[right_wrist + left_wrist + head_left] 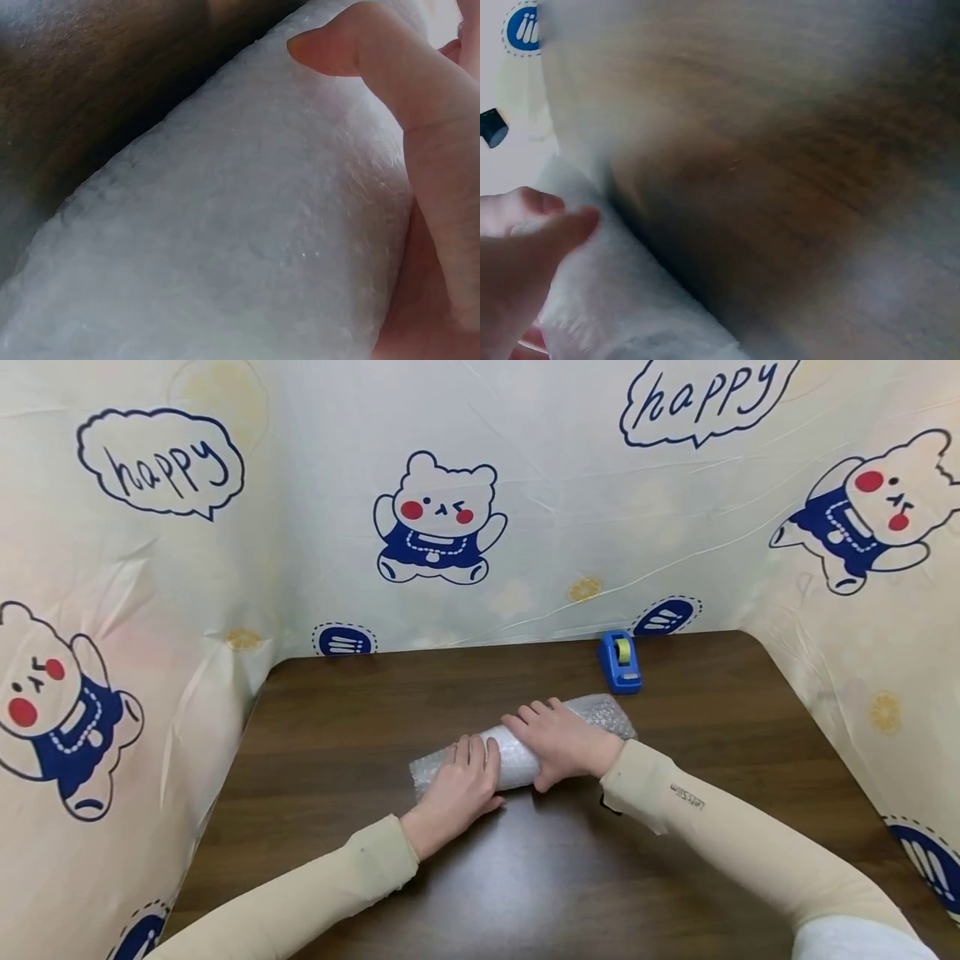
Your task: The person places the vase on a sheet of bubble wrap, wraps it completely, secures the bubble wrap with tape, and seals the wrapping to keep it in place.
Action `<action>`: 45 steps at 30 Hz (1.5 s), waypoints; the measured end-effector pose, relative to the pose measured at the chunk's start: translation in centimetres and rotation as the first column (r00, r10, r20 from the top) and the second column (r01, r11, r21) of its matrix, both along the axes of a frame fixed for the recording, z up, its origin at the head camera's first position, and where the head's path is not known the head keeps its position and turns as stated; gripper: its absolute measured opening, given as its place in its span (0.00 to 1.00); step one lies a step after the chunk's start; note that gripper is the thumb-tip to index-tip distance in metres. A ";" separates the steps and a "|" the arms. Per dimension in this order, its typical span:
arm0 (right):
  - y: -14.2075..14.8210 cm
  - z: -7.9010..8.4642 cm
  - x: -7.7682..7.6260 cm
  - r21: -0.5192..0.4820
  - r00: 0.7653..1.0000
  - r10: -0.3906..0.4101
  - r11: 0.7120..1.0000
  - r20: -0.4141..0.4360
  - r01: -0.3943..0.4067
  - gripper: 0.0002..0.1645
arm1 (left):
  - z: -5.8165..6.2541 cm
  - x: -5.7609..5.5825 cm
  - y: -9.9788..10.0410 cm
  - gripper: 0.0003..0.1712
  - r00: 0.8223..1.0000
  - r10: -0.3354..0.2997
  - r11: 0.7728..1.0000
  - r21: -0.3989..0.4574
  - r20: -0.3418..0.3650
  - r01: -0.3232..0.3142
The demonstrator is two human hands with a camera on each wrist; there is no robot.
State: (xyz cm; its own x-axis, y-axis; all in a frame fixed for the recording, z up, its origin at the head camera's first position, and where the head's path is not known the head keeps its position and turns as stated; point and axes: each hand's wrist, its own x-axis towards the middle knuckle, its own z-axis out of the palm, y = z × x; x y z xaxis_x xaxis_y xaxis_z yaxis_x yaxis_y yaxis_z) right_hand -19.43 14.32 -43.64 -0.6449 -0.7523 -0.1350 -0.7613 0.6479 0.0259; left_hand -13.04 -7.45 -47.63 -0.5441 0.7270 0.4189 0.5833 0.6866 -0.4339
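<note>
A bubble-wrap roll (514, 762), whitish in its middle and clearer toward both ends, lies slantwise on the brown table. My left hand (459, 789) grips it left of the middle, fingers over the top and thumb on the near side. Farther right, my right hand (567, 742) holds the same roll, its thumb also on the near side. The left wrist view has the wrap (630, 292) under the left hand (525, 255). Close up in the right wrist view, the bubbled surface (210, 225) lies beside the right thumb (420, 97). Whatever is inside the wrap is hidden.
A blue tape dispenser (619, 663) with a yellowish roll stands near the table's back edge, just beyond the roll's right end. Patterned cloth (525, 527) with bears hangs around the back and sides of the table (337, 710).
</note>
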 end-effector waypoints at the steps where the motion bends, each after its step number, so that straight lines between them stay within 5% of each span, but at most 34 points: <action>1: -0.1 0.0 -0.1 0.002 1.000 -0.002 1.000 0.006 0.002 0.66 | -0.1 0.0 -0.1 0.54 1.000 0.007 1.000 -0.003 -0.009 -0.007; 8: -0.4 0.1 -0.8 -0.012 1.000 0.010 1.000 0.006 -0.010 0.68 | -0.4 -0.9 -0.4 0.49 1.000 0.012 0.998 0.067 -0.020 -0.010; 13: 0.1 0.1 -0.9 -0.064 0.999 0.044 0.997 -0.020 -0.045 0.62 | 0.0 -1.6 -0.6 0.46 0.997 -0.028 0.994 0.108 0.078 0.019; 21: 1.3 -0.5 0.0 -0.188 0.995 0.046 0.980 -0.086 -0.062 0.49 | 0.8 -3.2 -1.2 0.46 0.957 -0.068 0.981 0.195 0.282 0.012; 27: 1.2 -1.1 1.6 -0.181 0.980 0.005 0.983 -0.199 -0.042 0.54 | 1.1 -4.1 -1.6 0.45 0.921 -0.103 0.973 0.232 0.375 0.014; 36: 1.2 -2.0 3.7 -0.156 0.964 -0.052 0.988 -0.261 0.011 0.63 | 1.7 -4.7 -1.8 0.44 0.830 -0.115 0.972 0.234 0.545 -0.019; 43: 1.1 -3.1 4.7 -0.079 0.930 -0.075 0.996 -0.360 0.049 0.72 | 2.5 -5.0 -1.7 0.40 0.694 -0.134 0.968 0.245 0.707 -0.063; 45: 0.9 -3.6 4.9 -0.061 0.908 -0.075 0.997 -0.413 0.054 0.74 | 2.5 -5.0 -1.7 0.40 0.670 -0.136 0.967 0.243 0.730 -0.069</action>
State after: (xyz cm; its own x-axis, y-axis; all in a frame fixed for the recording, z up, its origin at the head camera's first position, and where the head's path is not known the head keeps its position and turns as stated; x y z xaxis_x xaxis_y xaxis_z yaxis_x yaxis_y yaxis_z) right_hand -14.53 15.26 -47.20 -0.6822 -0.7061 0.1899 -0.6450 0.7034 0.2985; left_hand -18.06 -9.10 -45.09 -0.7243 0.6878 0.0475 0.6642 0.6777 0.3156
